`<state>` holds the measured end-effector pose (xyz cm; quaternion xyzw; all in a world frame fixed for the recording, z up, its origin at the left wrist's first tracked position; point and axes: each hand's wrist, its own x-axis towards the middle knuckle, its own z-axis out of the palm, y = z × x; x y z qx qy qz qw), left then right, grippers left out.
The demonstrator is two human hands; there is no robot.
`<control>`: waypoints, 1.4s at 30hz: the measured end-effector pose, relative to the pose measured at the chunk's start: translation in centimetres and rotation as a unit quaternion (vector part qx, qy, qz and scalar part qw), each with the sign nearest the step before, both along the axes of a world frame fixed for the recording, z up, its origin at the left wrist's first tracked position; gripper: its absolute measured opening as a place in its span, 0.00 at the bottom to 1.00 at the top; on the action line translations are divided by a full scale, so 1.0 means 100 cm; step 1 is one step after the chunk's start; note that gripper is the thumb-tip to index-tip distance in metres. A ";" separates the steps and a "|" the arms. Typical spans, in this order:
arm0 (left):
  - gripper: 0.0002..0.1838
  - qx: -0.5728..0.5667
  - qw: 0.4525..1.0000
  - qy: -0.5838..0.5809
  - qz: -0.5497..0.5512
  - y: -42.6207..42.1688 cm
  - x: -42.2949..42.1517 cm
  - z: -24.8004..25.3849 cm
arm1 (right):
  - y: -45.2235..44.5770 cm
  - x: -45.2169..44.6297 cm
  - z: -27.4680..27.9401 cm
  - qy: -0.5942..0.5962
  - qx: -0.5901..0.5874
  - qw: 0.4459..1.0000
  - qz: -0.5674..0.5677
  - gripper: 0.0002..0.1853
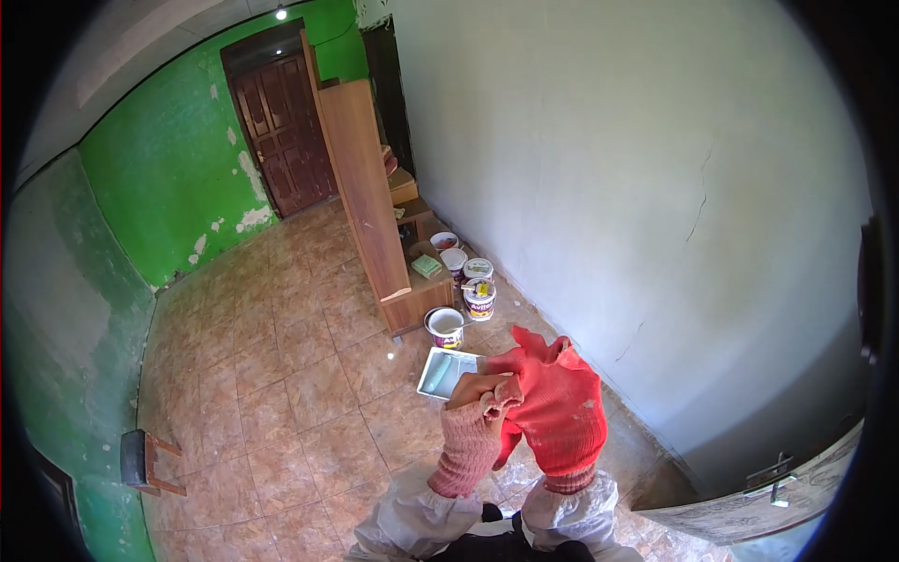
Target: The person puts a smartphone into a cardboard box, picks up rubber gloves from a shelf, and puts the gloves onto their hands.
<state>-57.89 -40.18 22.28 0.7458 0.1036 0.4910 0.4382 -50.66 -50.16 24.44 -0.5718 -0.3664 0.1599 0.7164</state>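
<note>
A red knitted glove [562, 403] covers my right hand [557, 389], its fingers partly bent and some loose fingertips sticking up. Against it is my left hand [482, 389], bare at the fingers, with a pinkish knitted cuff [465, 450] around the wrist. The left fingers are closed on glove fabric near the red glove's thumb side. White sleeves cover both forearms. Just beyond the left hand, a white paint tray [435, 386] lies on the floor with a light-coloured roller [437, 373] in it.
An open paint bucket [445, 323] stands behind the tray, with several more buckets [479, 300] near the white wall [609, 187]. A wooden cabinet [361, 187] rises beside them. A small stool [150, 462] is at left, a board [749, 506] at lower right.
</note>
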 end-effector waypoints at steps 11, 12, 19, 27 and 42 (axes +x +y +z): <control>0.14 -0.280 0.954 -0.051 -0.099 0.004 0.008 -0.017 | 0.008 0.002 0.017 0.219 0.132 0.957 0.138 0.26; 0.14 -0.280 0.953 -0.050 -0.100 0.003 0.007 -0.018 | 0.009 0.003 0.017 0.228 0.143 0.952 0.143 0.26; 0.17 -0.308 0.942 0.055 -0.123 0.010 0.000 -0.014 | 0.016 0.008 0.019 0.342 0.227 0.891 0.195 0.25; 0.27 -0.314 0.935 0.126 -0.108 0.013 -0.006 -0.009 | 0.022 0.013 0.022 0.477 0.316 0.779 0.258 0.24; 0.22 -0.293 0.943 0.131 -0.090 0.007 -0.002 -0.006 | 0.018 -0.002 0.020 0.253 0.219 0.931 0.147 0.23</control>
